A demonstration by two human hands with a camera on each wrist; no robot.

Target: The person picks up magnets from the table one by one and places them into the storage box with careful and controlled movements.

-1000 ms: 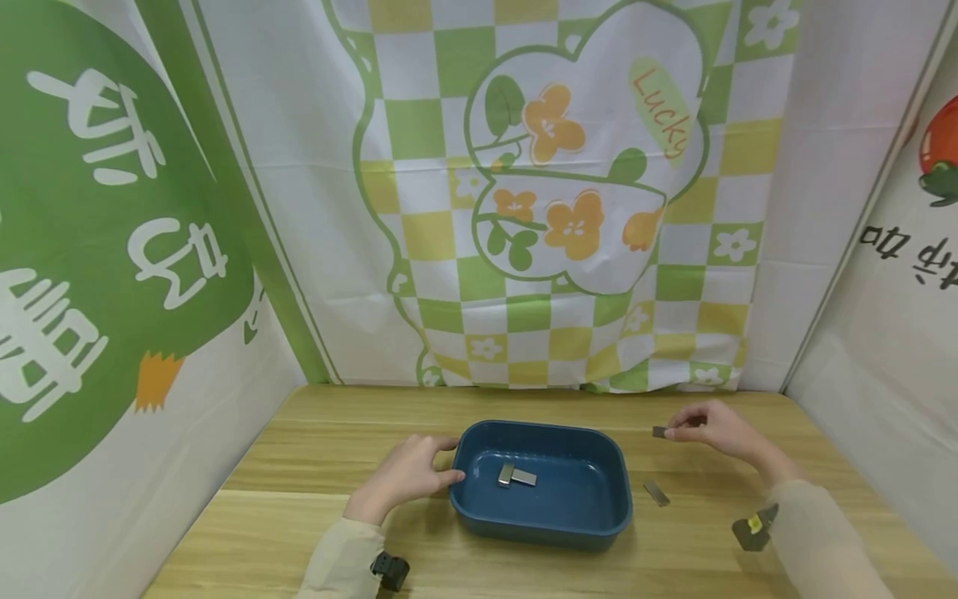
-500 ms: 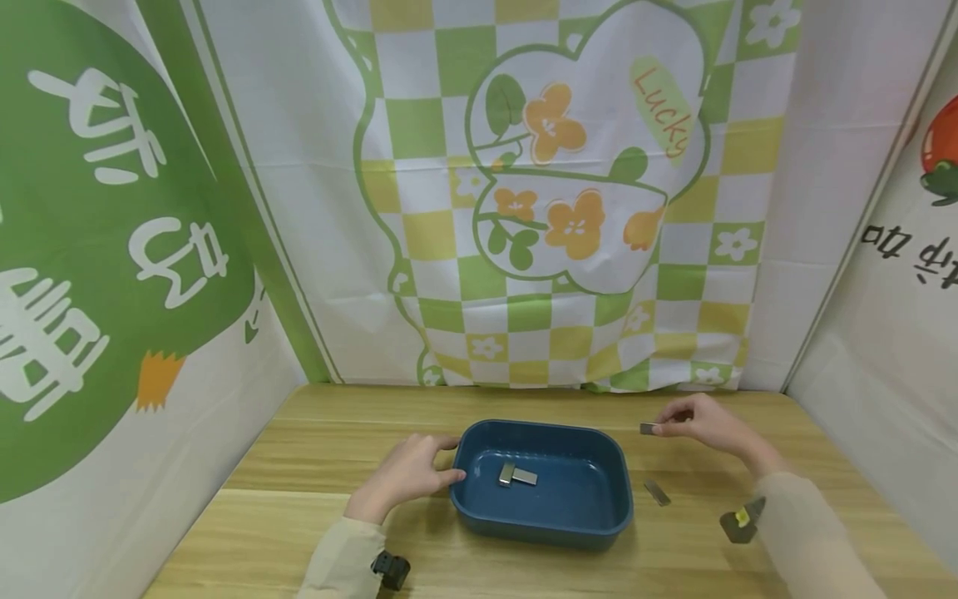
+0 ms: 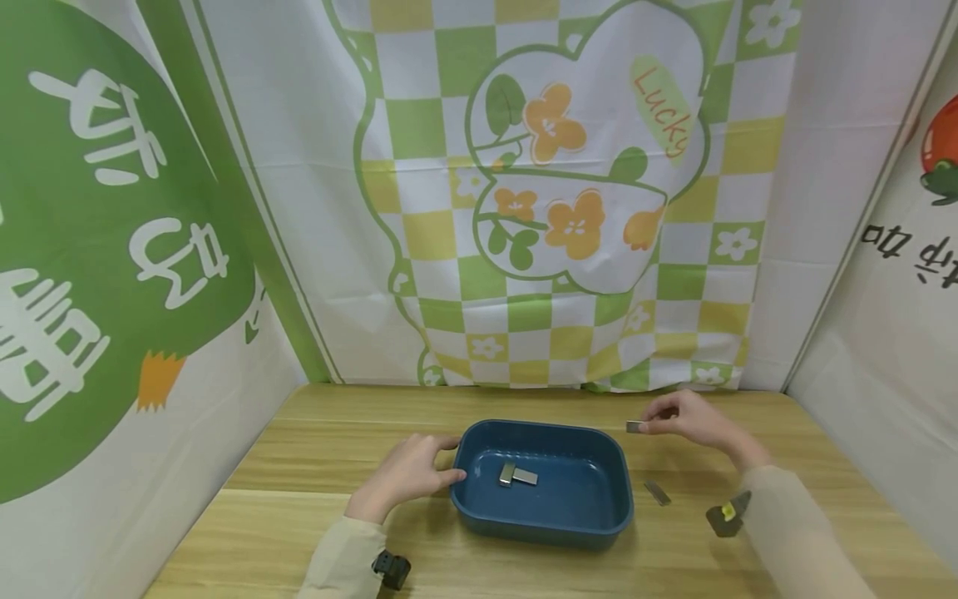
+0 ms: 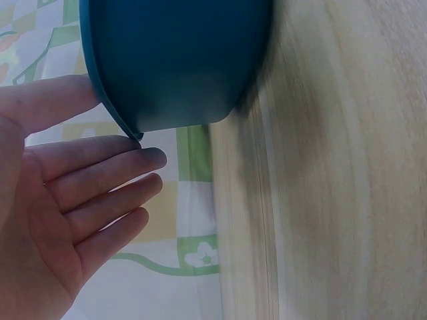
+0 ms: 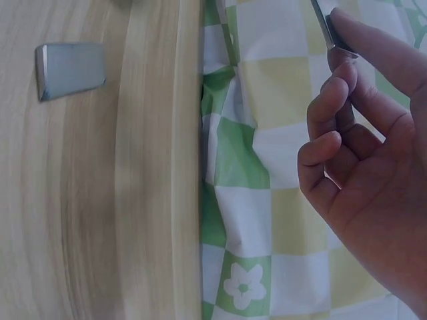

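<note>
A blue rectangular plastic tub (image 3: 542, 537) stands on the table, with two small silvery metal blocks (image 3: 525, 477) lying against each other on its floor. At its left end my left hand (image 3: 407, 474) touches the rim with thumb and index finger; in the left wrist view the other fingers (image 4: 107, 200) stretch out beside it. Just beyond the tub's far right corner, my right hand (image 3: 688, 418) pinches another flat metal block (image 3: 633, 427) between thumb and index finger, above the table. One more block (image 3: 657, 492) lies on the wood right of the tub, also seen in the right wrist view.
The wooden table (image 3: 299, 466) ends at a hanging checked cloth (image 3: 524, 333) behind. Printed white cloths enclose the left and right sides. Dark devices (image 3: 392, 569) sit on both wrists.
My right hand has moved left toward the tub, carrying the pinched metal block with it. The left hand, the tub and the other blocks have stayed in place.
</note>
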